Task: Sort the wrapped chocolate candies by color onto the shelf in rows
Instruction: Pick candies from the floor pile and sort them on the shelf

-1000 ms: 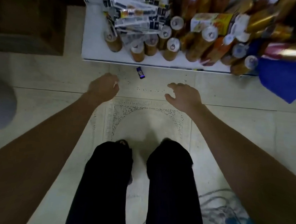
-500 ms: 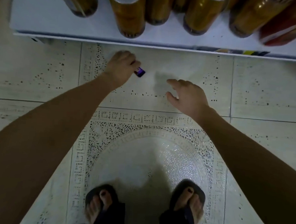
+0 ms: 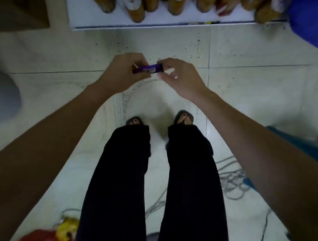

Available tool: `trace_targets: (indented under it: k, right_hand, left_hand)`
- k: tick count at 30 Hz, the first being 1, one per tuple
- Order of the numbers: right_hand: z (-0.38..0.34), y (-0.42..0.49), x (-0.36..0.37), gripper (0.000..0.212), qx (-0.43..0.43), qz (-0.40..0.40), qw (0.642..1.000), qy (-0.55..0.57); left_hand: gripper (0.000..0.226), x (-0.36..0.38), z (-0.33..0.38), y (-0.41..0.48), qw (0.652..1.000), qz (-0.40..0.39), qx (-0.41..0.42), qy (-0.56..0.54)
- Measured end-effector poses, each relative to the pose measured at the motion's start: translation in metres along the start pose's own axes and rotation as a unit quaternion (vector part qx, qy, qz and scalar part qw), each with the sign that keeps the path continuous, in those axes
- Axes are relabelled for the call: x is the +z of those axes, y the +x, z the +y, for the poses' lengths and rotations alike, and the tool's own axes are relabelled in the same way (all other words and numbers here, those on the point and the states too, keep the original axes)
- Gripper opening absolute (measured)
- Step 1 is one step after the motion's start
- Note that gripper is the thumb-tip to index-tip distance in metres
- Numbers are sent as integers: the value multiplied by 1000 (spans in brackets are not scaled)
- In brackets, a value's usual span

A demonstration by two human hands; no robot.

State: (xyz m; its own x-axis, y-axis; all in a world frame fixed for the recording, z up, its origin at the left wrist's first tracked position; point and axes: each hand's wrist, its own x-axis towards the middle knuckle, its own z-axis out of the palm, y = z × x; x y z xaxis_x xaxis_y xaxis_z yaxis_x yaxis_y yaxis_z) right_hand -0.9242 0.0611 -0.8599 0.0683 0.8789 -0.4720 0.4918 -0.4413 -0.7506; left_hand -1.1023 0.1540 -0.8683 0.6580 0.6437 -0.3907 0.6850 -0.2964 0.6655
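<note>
A purple wrapped chocolate candy [image 3: 148, 69] is held in the air above the tiled floor, between both hands. My left hand [image 3: 124, 70] pinches its left end. My right hand [image 3: 177, 75] grips its right end with thumb and fingers. The white shelf [image 3: 159, 21] lies at the top of the view, beyond the hands, with brown bottles [image 3: 136, 10] standing on it.
My two legs in black trousers [image 3: 126, 174] and sandalled feet stand below the hands. A blue cloth [image 3: 312, 21] hangs at the top right. Grey cable coils [image 3: 232, 185] lie on the floor at right. A yellow and red packet [image 3: 64, 229] sits bottom left.
My left hand picked the purple candy up off the floor and raised it. My right hand came over and took hold of its other end. The view rose as I stood up.
</note>
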Motion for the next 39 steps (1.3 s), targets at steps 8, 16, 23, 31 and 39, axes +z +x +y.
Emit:
trace_targets:
  k: [8,16,23,31,39]
  right_hand:
    - [-252,-184,-159,31,-132,92,987,-27]
    - [-449,-294,-347,28,-336,225,906,-121]
    - [-544,-324,-488,35,-458,382,768,-233]
    - [-592,-263,-582,20,-361,388,775,-345]
    - [-625,-192,-620,18,-259,311,856,-322]
  left_hand:
    - [23,-234,255,-163,995,27,88,44]
    - [18,-432,473,-262,943,234,208,109]
    - [10,-555,586,-261,861,426,269,72]
    - [15,-666,637,-142,915,344,187,96]
    - [29,-715,626,-29,925,266,133,235]
